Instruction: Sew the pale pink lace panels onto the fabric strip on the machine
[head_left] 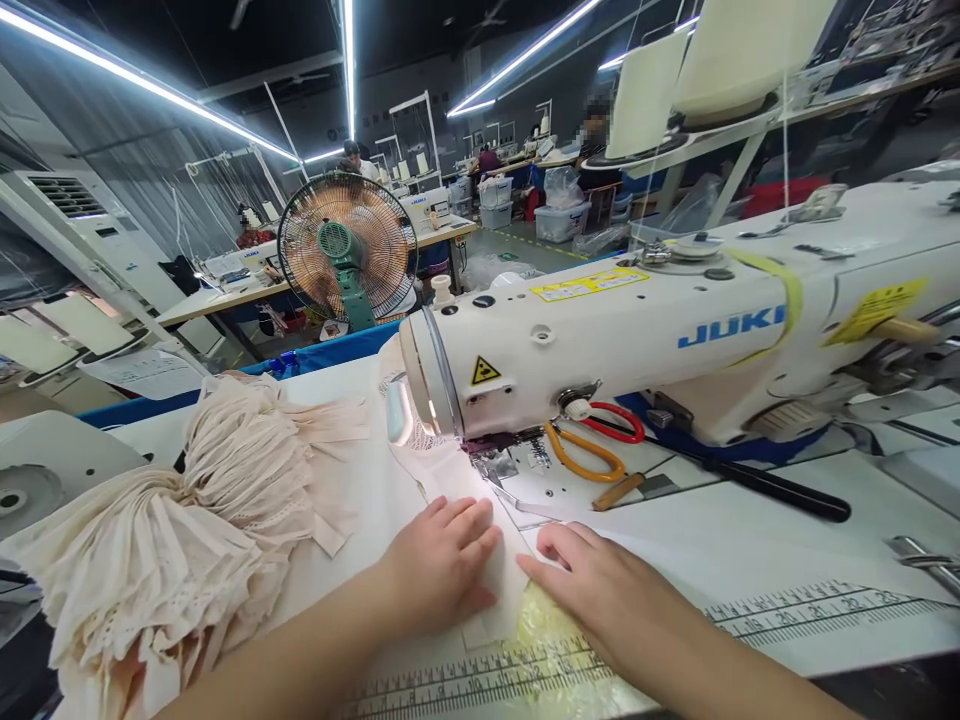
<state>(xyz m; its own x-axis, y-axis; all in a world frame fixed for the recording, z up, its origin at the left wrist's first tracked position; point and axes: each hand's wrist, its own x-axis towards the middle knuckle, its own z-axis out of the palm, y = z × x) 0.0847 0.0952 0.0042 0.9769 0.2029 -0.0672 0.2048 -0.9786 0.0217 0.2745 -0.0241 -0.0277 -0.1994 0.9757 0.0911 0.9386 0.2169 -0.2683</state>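
My left hand [439, 562] lies flat, fingers stretched out, on a narrow cream fabric strip [501, 585] that runs toward the needle area [501, 452] of a white JUKI sewing machine [637, 330]. My right hand [600, 585] rests flat beside it, fingers extended, pressing the strip's right edge onto the white table [750, 560]. Under the right wrist a yellowish lace piece [544, 625] shows. Both hands sit just in front of the presser foot.
A big bundle of cream lace strips [187, 530] lies at the left. Orange-handled scissors [585, 455], red-handled scissors [619, 422] and a black-handled tool [780, 490] lie under the machine arm. A standing fan [346, 245] and other workstations with people are behind.
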